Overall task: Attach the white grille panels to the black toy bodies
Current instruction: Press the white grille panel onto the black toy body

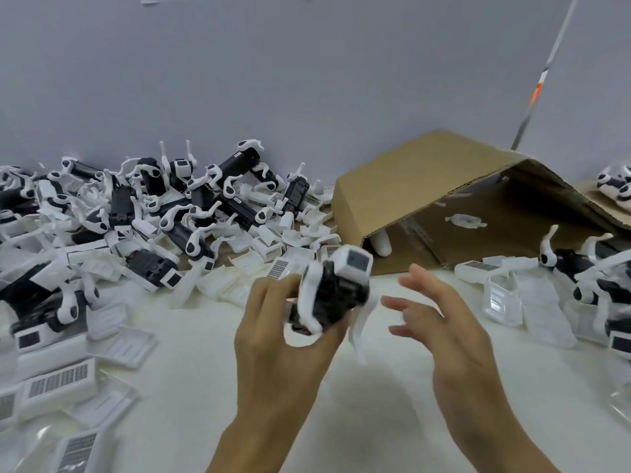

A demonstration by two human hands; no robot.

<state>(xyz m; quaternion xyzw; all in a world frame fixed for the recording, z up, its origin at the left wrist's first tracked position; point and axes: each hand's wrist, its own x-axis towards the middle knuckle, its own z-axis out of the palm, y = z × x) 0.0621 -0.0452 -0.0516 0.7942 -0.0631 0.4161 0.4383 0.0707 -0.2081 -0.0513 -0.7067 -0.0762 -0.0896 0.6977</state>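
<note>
My left hand (pixel 276 332) grips a black toy body with white legs and a white head (pixel 333 295), held up over the white table. My right hand (pixel 444 322) hovers just to the right of the toy with fingers spread and relaxed, holding nothing and not touching it. The toy is blurred, so I cannot tell whether a grille panel sits on it. Loose white grille panels (pixel 56 380) lie at the left front. A heap of black toy bodies with white legs (pixel 191 213) fills the back left.
An open cardboard box (pixel 426 186) lies on its side at the back right. More toy bodies (pixel 587 278) and clear plastic pieces (pixel 532 305) lie at the right. The white table (pixel 341 404) spreads below my hands. A grey wall stands behind.
</note>
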